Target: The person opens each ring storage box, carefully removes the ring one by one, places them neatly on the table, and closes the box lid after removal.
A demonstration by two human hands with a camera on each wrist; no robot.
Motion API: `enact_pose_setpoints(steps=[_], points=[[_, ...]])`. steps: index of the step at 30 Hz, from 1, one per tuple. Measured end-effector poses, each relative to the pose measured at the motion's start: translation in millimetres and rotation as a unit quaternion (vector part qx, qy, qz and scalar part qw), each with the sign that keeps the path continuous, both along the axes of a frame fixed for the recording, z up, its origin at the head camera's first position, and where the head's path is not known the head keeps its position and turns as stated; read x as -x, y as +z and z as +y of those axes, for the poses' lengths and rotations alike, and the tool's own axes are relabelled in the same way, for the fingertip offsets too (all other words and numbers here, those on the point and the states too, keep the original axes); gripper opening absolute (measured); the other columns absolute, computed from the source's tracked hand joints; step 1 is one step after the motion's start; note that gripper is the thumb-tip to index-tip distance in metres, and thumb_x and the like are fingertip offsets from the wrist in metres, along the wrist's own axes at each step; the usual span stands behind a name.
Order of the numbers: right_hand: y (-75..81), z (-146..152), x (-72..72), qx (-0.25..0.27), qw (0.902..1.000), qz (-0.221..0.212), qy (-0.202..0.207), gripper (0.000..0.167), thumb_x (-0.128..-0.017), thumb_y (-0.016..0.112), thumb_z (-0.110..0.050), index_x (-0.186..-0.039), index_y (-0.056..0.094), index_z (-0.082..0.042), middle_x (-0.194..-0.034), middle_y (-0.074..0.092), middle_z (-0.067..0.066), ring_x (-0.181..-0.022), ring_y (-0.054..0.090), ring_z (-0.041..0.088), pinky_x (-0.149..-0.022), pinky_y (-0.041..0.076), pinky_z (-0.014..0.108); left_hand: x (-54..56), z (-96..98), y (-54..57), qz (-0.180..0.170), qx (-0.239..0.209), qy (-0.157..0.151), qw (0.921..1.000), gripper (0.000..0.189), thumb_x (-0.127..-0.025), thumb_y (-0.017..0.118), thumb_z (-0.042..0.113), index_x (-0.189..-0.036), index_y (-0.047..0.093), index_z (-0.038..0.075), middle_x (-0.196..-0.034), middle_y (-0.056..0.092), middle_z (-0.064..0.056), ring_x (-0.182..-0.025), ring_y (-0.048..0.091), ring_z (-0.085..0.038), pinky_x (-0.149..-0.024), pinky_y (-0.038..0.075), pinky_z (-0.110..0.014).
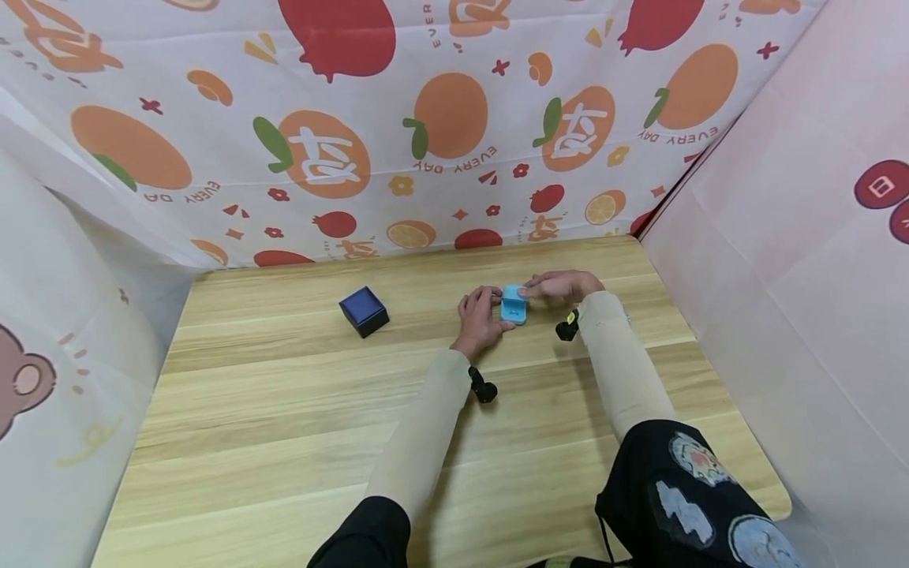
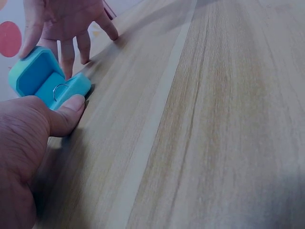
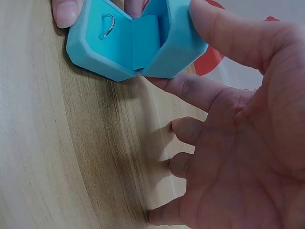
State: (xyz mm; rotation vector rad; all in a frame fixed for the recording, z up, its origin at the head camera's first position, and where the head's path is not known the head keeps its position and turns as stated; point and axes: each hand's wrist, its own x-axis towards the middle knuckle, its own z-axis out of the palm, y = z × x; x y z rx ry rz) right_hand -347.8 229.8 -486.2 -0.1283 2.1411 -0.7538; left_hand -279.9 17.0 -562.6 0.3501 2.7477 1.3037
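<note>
The left hand (image 1: pixel 479 319), at about eight o'clock from the small turquoise ring box with a soft-looking finish (image 1: pixel 513 310), gripped its base, thumb pressed on the front edge and a finger showing at the rear. The right hand (image 1: pixel 564 285), at about two o'clock, had its thumb on the upper edge of the matching turquoise hinged lid (image 3: pixel 183 43) and its index finger behind, seemingly pinching it, while its other three fingers were fanned apart, tips reaching down to the table. The lid stood raised on the twelve o'clock side, and a thin silver-coloured ring (image 3: pixel 113 24) was upright in the base's insert. The step in hand appeared to be working the lid with the base braced; whether it was being opened or shut could not be told. The next move, as I judged it, called for a firm left hold and a light right touch turning the lid about its hinge, without jolting the ring or catching a fingertip. Farther out, well apart at nine o'clock, a closed, square black box with a dark-blue top (image 1: pixel 364 311) sat on the same pale wood-grained table (image 1: pixel 284 394); at twelve o'clock hung a white fruit-printed cloth (image 1: pixel 398 95).
</note>
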Motion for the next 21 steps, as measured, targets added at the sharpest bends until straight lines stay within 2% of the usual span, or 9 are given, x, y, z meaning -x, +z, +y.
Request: enact_pose_setpoints(steps=[7,21], points=[[0.8,-0.6,-2.1,0.018,0.9956,-0.044,-0.08,0.099,-0.092,0.047,-0.076,-0.165,0.006,-0.022,-0.174,-0.001,0.011,-0.16,-0.003,0.036,-0.127,0.007,0.063,0.7,0.7,-0.8,0.0,0.009,0.001,1.0,0.059,-0.085,0.083,0.026,-0.134,0.052,0.013,-0.136,0.067,-0.006,-0.152,0.03,-0.026,-0.127,0.005,-0.049],[-6.6,0.0,-3.8,0.048,0.9929,-0.046,-0.099,0.101,-0.092,0.046,-0.077,-0.165,0.001,-0.022,-0.174,-0.006,0.005,-0.161,-0.005,0.033,-0.127,0.006,0.061,1.6,3.7,-2.7,-0.004,0.021,0.007,0.9998,0.064,-0.086,0.083,0.027,-0.14,0.051,0.015,-0.139,0.066,-0.003,-0.153,0.028,-0.024,-0.127,0.005,-0.05]])
